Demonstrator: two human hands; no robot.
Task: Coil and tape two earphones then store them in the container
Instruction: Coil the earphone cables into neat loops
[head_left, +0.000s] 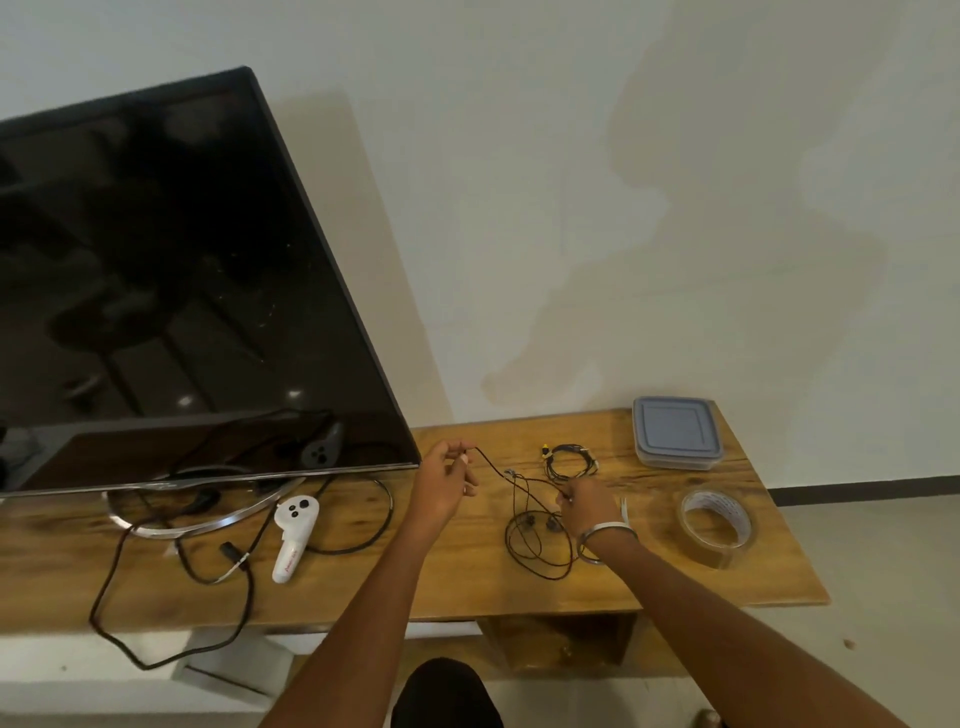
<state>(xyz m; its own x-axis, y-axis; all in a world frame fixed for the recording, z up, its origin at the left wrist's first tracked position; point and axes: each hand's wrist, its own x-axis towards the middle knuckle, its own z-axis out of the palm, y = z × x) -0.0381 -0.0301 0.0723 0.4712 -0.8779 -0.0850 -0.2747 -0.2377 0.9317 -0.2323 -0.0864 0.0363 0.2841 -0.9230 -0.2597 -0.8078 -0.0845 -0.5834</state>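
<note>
Dark TV screen (171, 291) fills the left of the frame; white controller (294, 538) lies below it on the wooden surface (467, 587). Centre: left hand (445, 480) pinches one end of loose black earphone (530, 525); right hand (587, 506) grips its cable. Coiled earphone (569, 461) just above. Lidded container (675, 432) upper right, tape roll (718, 526) below it.

The person is wearing no sleeves: both forearms are showing bare. A thin silver bangle (605, 540) is circling the wrist just behind the right hand (589, 506); the left hand (444, 480) is wearing nothing.
</note>
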